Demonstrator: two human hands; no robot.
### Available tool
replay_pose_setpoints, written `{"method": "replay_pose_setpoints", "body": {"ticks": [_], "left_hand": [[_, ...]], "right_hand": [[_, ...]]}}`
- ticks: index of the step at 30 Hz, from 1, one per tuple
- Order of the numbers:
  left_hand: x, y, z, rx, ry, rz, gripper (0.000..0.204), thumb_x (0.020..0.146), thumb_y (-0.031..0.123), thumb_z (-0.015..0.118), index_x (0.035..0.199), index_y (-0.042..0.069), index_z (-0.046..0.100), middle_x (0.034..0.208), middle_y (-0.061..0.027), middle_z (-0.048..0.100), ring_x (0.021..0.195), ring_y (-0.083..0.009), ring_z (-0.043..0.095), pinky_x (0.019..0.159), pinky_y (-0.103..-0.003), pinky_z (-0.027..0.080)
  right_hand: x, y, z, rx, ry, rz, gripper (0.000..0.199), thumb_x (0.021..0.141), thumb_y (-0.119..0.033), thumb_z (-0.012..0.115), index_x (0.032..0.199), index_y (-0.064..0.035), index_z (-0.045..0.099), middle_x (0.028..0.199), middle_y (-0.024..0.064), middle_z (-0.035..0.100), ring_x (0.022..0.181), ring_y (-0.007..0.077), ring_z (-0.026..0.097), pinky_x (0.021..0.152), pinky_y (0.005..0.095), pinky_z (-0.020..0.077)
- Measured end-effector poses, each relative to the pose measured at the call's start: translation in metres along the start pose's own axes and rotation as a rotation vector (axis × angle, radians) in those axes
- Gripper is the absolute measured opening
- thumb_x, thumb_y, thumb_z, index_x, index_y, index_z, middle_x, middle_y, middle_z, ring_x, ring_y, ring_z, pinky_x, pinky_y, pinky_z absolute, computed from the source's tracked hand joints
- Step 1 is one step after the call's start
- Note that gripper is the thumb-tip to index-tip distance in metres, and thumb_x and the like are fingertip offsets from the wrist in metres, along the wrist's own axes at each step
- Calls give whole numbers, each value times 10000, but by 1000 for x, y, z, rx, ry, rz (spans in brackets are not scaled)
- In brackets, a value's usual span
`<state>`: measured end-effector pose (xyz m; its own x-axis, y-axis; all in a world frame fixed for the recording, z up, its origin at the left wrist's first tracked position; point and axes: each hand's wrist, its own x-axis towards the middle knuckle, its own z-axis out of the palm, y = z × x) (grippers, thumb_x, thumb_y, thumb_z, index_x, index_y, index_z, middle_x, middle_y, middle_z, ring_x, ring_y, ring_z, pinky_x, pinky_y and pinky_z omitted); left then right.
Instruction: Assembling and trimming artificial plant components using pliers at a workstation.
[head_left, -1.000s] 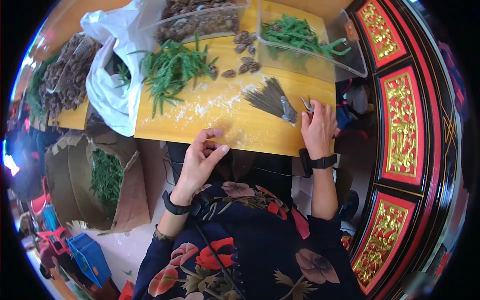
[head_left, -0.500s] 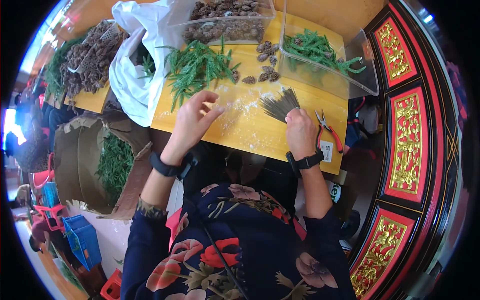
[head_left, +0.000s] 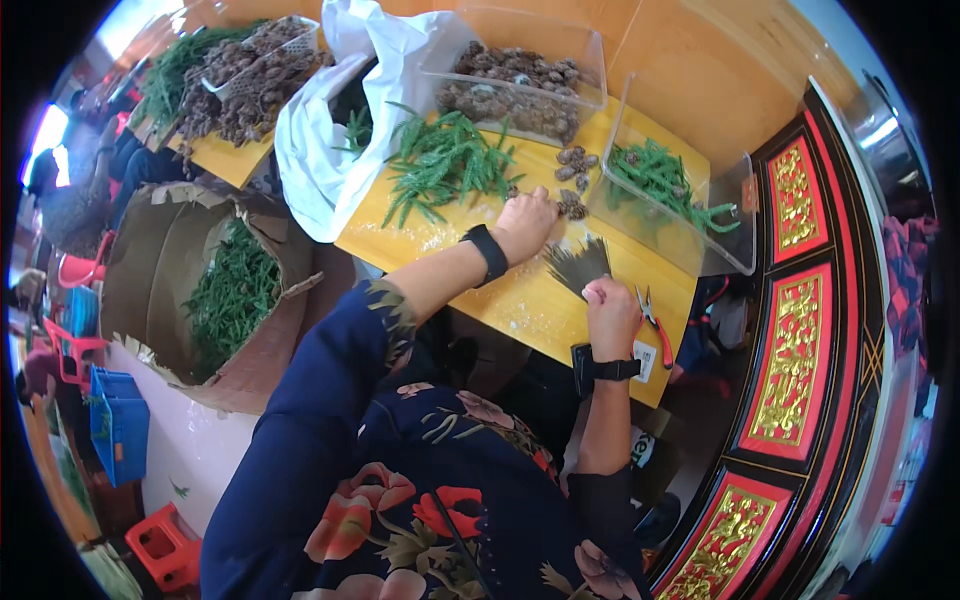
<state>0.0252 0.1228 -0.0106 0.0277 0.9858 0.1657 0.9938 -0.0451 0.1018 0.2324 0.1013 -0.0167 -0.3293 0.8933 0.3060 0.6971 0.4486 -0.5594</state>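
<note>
My left hand [head_left: 527,222] reaches out over the yellow table [head_left: 520,300], its fingers curled among a few brown pine cones [head_left: 572,205] beside a loose pile of green sprigs [head_left: 445,160]; whether it grips a cone is hidden. My right hand [head_left: 610,308] rests on the table with its fingers closed on the near end of a fanned bundle of thin dark wires [head_left: 578,263]. Red-handled pliers [head_left: 655,325] lie just right of that hand.
A clear tub of pine cones [head_left: 515,80] and a clear tub of green sprigs [head_left: 665,190] stand at the table's far side. A white plastic bag [head_left: 320,150] hangs at the left edge. A cardboard box of greenery [head_left: 215,290] sits on the floor left. A black-and-gold panel [head_left: 790,360] stands right.
My left hand has stretched forward from the sprig pile to the pine cones. My right hand stayed at the wire bundle. The view has swung left.
</note>
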Motion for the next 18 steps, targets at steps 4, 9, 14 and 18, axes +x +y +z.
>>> {"method": "replay_pose_setpoints", "body": {"ticks": [4, 9, 14, 18], "left_hand": [[6, -4, 17, -16, 123, -30, 135, 797, 87, 545, 923, 42, 564, 905, -157, 582, 795, -321, 639, 653, -436, 527], [-3, -10, -1, 1, 129, 33, 96, 805, 90, 531, 886, 45, 553, 832, -124, 585, 786, -303, 640, 613, -411, 517], [-50, 3, -39, -594, 250, -66, 226, 798, 83, 601, 1019, 37, 611, 904, -129, 656, 733, -263, 649, 640, -361, 509], [-106, 3, -33, -1032, 170, -250, 315, 823, 58, 635, 1136, 84, 610, 928, -49, 660, 785, -134, 625, 649, -287, 475]], "right_hand": [[4, 2, 3, -9, 4, 33, 35, 744, -64, 660, 773, -44, 660, 703, 148, 629, 692, 337, 622, 631, 408, 481], [7, 0, 1, -40, 8, 57, 44, 747, -91, 660, 781, -66, 670, 705, 147, 632, 705, 336, 630, 622, 415, 481], [11, 3, -1, -118, -22, 106, 42, 758, -106, 652, 784, -82, 676, 723, 144, 645, 718, 324, 641, 623, 416, 483], [13, -1, 0, -39, -63, 163, 58, 778, -117, 647, 768, -64, 670, 724, 136, 656, 719, 306, 648, 621, 402, 487]]}}
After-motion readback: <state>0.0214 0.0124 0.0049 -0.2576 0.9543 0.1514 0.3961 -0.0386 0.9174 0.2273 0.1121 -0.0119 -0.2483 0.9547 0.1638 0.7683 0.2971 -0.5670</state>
